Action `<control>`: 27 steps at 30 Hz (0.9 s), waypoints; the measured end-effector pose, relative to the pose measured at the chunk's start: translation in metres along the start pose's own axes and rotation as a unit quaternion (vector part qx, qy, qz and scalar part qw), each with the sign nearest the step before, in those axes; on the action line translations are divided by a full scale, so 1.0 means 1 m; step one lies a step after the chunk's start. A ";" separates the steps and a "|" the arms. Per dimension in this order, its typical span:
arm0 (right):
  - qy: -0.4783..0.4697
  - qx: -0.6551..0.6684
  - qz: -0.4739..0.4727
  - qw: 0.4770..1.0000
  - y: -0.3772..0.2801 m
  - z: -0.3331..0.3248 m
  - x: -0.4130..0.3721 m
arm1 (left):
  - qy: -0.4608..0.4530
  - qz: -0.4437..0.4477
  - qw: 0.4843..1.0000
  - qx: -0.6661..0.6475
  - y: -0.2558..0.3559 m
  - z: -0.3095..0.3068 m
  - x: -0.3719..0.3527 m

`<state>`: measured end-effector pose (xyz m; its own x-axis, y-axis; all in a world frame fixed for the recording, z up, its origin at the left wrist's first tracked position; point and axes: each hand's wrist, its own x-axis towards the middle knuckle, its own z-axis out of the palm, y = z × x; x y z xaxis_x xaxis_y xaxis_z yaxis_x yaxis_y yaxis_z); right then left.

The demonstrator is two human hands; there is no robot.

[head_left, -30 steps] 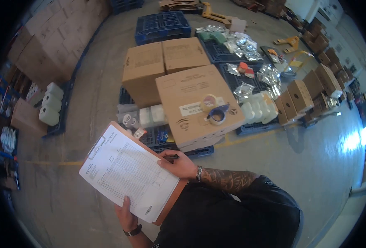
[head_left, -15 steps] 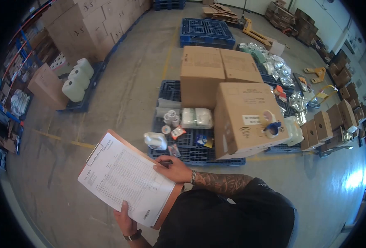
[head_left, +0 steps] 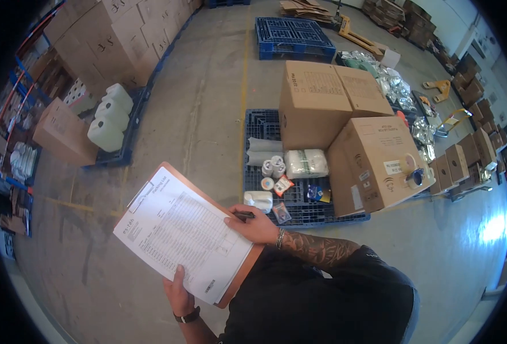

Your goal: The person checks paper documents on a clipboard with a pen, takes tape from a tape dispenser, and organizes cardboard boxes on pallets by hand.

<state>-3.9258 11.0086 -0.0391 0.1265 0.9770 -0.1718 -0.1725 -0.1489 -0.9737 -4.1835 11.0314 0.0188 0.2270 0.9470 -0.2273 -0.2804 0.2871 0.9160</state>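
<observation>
Brown clipboard (head_left: 240, 276), metal clip (head_left: 140, 197), white printed packing list (head_left: 184, 232)

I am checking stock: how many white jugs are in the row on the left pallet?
3, in one row: the nearest jug, the middle jug just beyond it, and the farthest jug. More may be hidden behind the brown carton.

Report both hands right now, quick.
Left hand: closed on the clipboard, thumb over the paper.
Right hand: closed, holding a dark pen at the clipboard's edge.
</observation>
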 end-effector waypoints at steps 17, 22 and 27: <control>0.163 -0.072 -0.104 0.978 -0.097 -0.024 0.338 | -0.171 -0.043 0.984 0.023 0.109 0.031 0.424; 0.230 -0.107 -0.099 0.962 -0.101 -0.061 0.429 | -0.230 -0.063 0.971 0.026 0.102 0.069 0.558; 0.361 -0.133 -0.145 0.912 -0.122 -0.099 0.516 | -0.285 -0.090 0.951 0.082 0.121 0.138 0.695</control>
<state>-3.7430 11.5159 -0.0240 0.7562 0.6396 0.1378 0.2003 -0.0258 -0.9794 -3.9306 11.7047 0.0169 0.7396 0.6390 -0.2114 -0.0503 0.3657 0.9294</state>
